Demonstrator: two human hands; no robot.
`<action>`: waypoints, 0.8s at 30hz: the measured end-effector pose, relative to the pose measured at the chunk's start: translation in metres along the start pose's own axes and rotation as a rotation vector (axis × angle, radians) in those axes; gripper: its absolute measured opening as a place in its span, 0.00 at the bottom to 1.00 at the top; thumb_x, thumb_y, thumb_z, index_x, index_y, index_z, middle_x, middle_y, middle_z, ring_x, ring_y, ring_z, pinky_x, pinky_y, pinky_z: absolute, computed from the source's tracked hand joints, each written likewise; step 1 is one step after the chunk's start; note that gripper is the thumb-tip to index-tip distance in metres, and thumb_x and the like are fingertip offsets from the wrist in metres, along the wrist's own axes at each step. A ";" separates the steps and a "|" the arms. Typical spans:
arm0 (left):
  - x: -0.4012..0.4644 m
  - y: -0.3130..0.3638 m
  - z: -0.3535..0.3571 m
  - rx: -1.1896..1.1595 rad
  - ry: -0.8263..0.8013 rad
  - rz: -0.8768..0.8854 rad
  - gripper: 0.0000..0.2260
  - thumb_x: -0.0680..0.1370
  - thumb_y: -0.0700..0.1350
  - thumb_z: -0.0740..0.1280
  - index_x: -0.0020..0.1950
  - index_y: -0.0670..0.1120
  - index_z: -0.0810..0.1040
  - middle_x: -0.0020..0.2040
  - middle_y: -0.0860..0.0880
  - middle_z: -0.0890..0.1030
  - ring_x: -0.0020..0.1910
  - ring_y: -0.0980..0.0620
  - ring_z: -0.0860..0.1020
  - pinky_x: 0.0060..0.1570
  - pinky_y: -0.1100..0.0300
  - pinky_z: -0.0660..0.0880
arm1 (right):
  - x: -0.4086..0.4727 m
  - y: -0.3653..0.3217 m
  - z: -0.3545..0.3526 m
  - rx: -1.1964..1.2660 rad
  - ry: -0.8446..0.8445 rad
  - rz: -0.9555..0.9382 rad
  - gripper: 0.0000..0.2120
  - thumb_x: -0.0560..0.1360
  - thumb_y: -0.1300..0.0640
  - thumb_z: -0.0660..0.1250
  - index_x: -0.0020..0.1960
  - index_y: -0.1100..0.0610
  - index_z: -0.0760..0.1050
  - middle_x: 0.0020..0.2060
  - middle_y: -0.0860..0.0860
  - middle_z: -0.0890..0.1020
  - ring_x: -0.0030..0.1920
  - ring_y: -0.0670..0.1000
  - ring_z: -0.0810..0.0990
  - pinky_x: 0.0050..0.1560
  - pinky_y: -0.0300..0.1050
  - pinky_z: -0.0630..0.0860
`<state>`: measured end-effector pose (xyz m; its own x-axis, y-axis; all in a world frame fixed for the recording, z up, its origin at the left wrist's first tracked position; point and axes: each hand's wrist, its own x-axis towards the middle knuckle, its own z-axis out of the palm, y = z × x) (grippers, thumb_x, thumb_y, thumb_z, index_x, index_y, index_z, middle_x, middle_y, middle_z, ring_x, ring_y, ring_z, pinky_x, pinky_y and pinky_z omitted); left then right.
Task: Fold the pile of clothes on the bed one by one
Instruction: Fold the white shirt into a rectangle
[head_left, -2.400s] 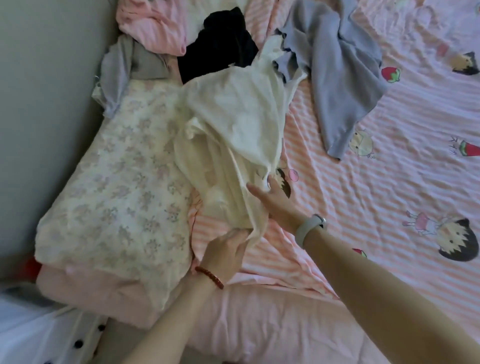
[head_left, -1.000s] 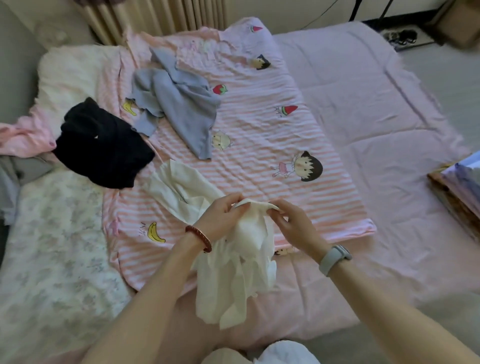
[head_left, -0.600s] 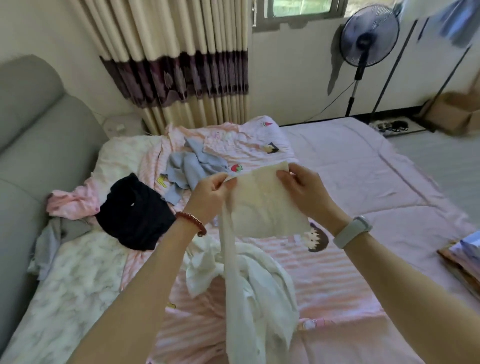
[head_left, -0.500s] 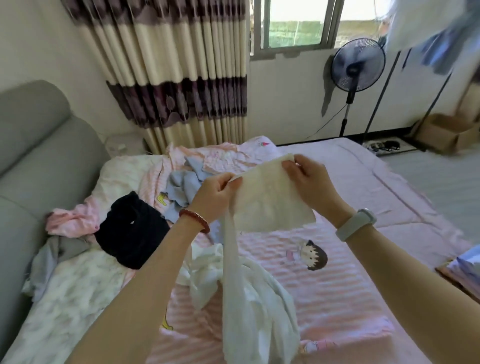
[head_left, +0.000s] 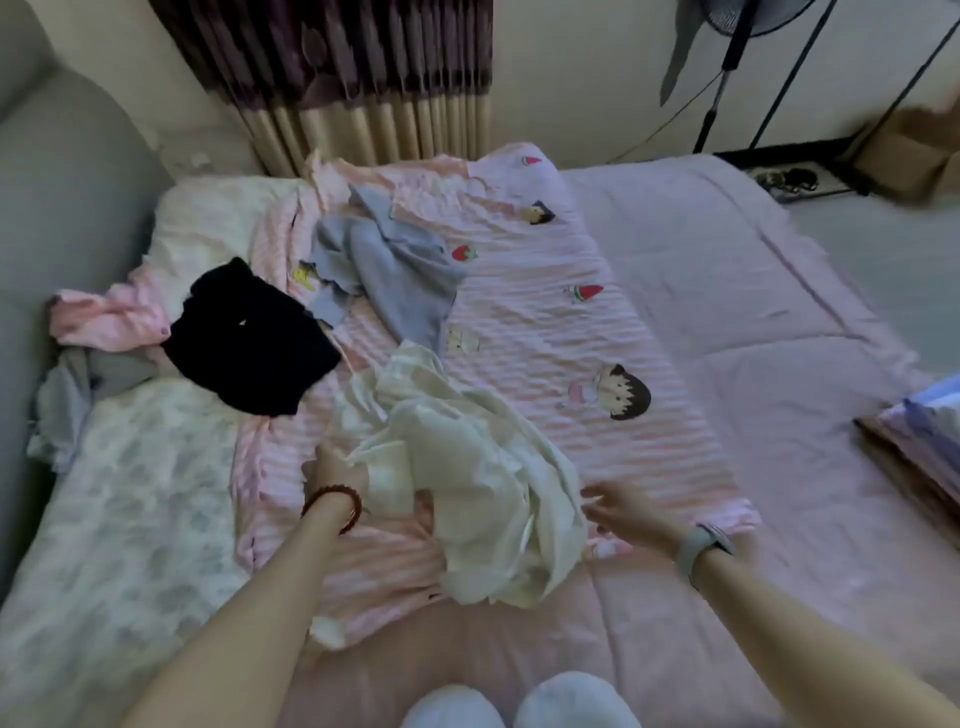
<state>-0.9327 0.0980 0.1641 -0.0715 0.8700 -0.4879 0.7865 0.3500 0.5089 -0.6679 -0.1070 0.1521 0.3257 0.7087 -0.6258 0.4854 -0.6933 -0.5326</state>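
Note:
A cream garment lies crumpled on the pink striped blanket near the front of the bed. My left hand, with a red bead bracelet on the wrist, grips the garment's left edge. To the garment's right, my right hand, with a pale watch on the wrist, hovers with fingers spread and holds nothing. A black garment, a grey-blue garment and a pink garment lie unfolded further back on the left.
A floral quilt covers the bed's left side beside a grey headboard. A folded stack sits at the right edge. Curtain, a standing fan and a cardboard box stand behind the bed.
The cream garment was held up between both hands; now it lies on the blanket. My right hand has let go and moved right. The view tilted back down to the bed.

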 end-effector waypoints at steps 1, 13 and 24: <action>-0.003 -0.020 0.010 0.062 -0.035 0.009 0.23 0.76 0.41 0.60 0.71 0.44 0.62 0.68 0.38 0.64 0.61 0.36 0.70 0.61 0.49 0.69 | -0.001 0.009 0.020 -0.001 -0.042 0.042 0.16 0.78 0.55 0.61 0.63 0.59 0.72 0.56 0.56 0.80 0.47 0.51 0.80 0.51 0.42 0.74; -0.036 -0.118 0.184 0.279 -0.364 0.287 0.45 0.71 0.55 0.71 0.76 0.51 0.43 0.76 0.45 0.49 0.73 0.46 0.53 0.69 0.51 0.58 | 0.049 0.080 0.171 0.605 0.098 0.431 0.20 0.74 0.53 0.66 0.63 0.53 0.64 0.48 0.50 0.75 0.46 0.48 0.75 0.46 0.44 0.72; -0.040 -0.101 0.147 -0.246 -0.313 0.042 0.07 0.78 0.40 0.63 0.42 0.50 0.73 0.40 0.53 0.77 0.40 0.54 0.74 0.36 0.71 0.69 | 0.073 0.057 0.156 0.995 0.596 0.558 0.08 0.78 0.62 0.54 0.44 0.59 0.70 0.38 0.52 0.72 0.39 0.52 0.71 0.40 0.45 0.71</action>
<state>-0.9191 -0.0230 0.0285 0.1781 0.7504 -0.6365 0.6116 0.4224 0.6690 -0.7431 -0.1155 -0.0128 0.7235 0.0629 -0.6874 -0.5599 -0.5291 -0.6377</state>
